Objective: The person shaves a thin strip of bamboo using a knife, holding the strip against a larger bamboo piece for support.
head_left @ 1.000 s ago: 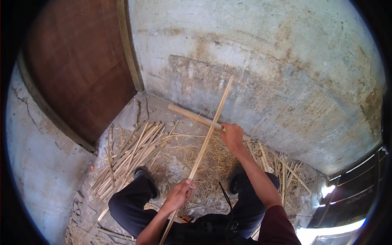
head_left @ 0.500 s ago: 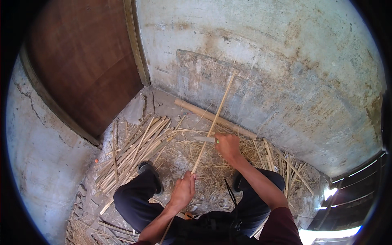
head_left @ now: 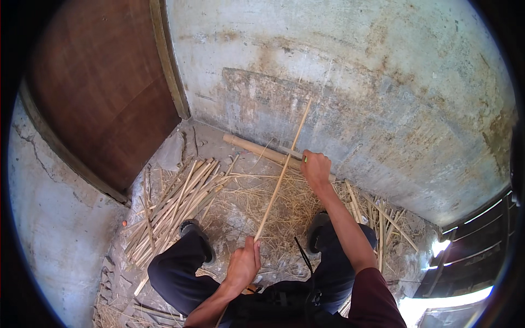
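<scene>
A long, thin bamboo strip [head_left: 277,188] slants up and away from me toward the wall. My left hand [head_left: 244,264] is closed around its near part, with the thumb laid along it. In my right hand [head_left: 316,167] is a knife [head_left: 290,151], gripped by a handle that is mostly hidden, with a bit of yellow-green showing. The blade lies across the strip, toward its far part, pointing left. The strip's near end runs back under my left forearm.
A pile of split bamboo strips [head_left: 178,205] lies on the left, with more strips [head_left: 390,226] at the right. A thick bamboo pole [head_left: 252,146] rests along the wall's foot [head_left: 355,109]. Shavings [head_left: 279,210] litter the floor between my shoes. A brown door [head_left: 104,82] stands at far left.
My right hand and the knife have moved away from me along the strip, toward its far end. My left hand keeps its hold. The view has shifted slightly.
</scene>
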### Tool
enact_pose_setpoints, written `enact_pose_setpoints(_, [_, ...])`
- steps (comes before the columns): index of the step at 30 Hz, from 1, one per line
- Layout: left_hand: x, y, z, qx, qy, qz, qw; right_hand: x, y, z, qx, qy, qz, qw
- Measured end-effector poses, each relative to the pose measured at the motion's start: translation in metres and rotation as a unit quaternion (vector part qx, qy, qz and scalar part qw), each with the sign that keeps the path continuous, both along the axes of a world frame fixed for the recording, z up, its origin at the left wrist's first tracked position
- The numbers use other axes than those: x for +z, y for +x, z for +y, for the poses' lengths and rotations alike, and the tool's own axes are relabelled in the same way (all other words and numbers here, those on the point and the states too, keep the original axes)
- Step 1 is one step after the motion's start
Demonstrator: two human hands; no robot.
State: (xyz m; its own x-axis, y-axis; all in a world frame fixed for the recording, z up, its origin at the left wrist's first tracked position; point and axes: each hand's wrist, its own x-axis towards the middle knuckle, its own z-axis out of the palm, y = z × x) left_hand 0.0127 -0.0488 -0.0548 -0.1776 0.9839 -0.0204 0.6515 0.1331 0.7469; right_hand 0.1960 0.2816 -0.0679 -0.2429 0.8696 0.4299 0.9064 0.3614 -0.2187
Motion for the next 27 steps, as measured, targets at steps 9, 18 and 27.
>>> enact_pose_setpoints(9, [0.005,0.004,-0.009,-0.012,-0.006,0.032,0.999,0.005,0.023,0.026,-0.040,0.028,0.012,0.999])
enact_pose_setpoints(18, [0.009,0.000,-0.047,-0.032,0.003,0.076,0.997,-0.009,0.042,0.040,-0.047,0.022,0.016,0.999])
enact_pose_setpoints(27, [0.012,-0.001,-0.097,-0.039,-0.051,0.084,0.994,-0.027,0.072,0.053,-0.100,0.016,-0.010,0.995])
